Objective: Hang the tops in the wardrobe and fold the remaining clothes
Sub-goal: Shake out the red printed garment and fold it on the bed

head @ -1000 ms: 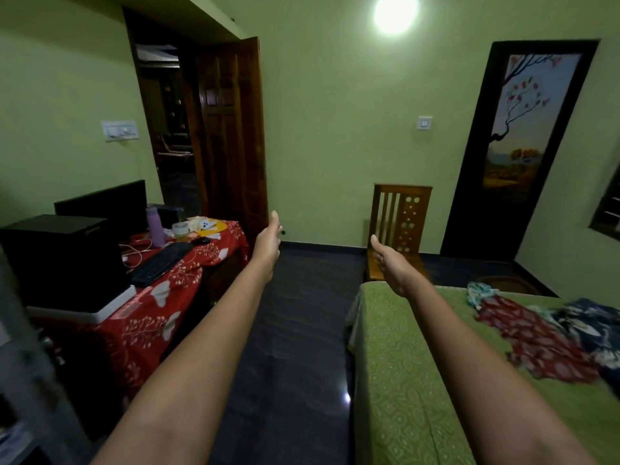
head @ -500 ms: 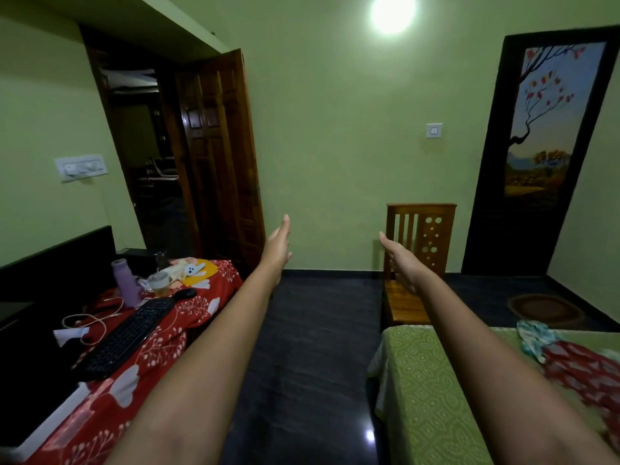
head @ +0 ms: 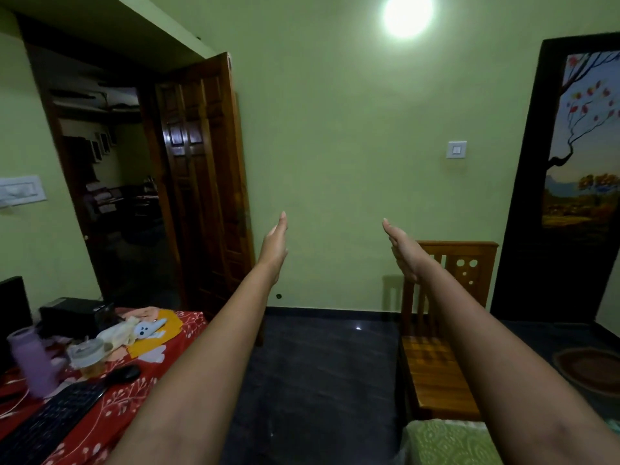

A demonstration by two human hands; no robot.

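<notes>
Both arms stretch straight out in front of me toward the green wall. My left hand [head: 275, 245] is held edge-on with straight fingers and holds nothing. My right hand [head: 401, 245] is likewise flat, palm turned inward, and empty. Only a corner of the bed [head: 443, 443] with its green patterned sheet shows at the bottom right. No clothes and no wardrobe are in view.
A wooden chair [head: 436, 370] stands against the wall beyond the bed. On the left a table with a red floral cloth [head: 134, 401] carries a keyboard [head: 50, 424], mouse, purple bottle [head: 32, 364] and cup. An open wooden door [head: 201, 182] leads out. A dark door with a tree painting [head: 577, 182] is at right.
The view has tilted upward and moved forward, so the clothes on the bed have left the frame. Both hands stay outstretched and empty, now higher against the wall.
</notes>
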